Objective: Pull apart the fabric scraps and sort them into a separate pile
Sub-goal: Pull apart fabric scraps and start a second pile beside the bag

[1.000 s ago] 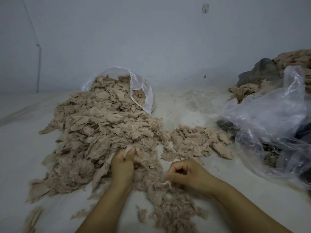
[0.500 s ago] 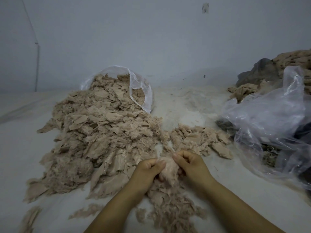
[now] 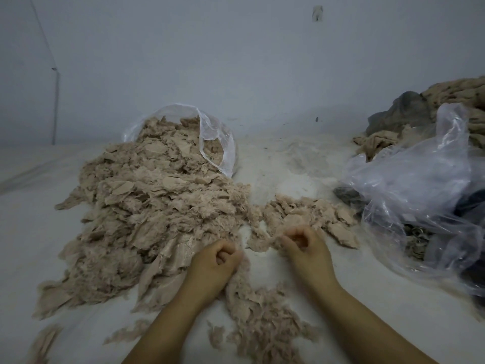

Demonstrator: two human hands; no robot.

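Now parting after meeting a moment ago: left hand (image 3: 214,261) and right hand (image 3: 304,244), each grip pinching torn scrap; adding to small sorted pile (image 3: 309,215); leaving most of big heap (image 3: 157,203) waiting.

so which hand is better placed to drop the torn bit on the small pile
Right. The right hand is curled around a fuzzy scrap at the edge of the small pile; the left hand sits by the big heap.

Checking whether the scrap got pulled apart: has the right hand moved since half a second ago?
Yes. The right hand has shifted right, away from the left hand and toward the crumpled plastic bag; the hands were touching before, and now a gap shows between them.
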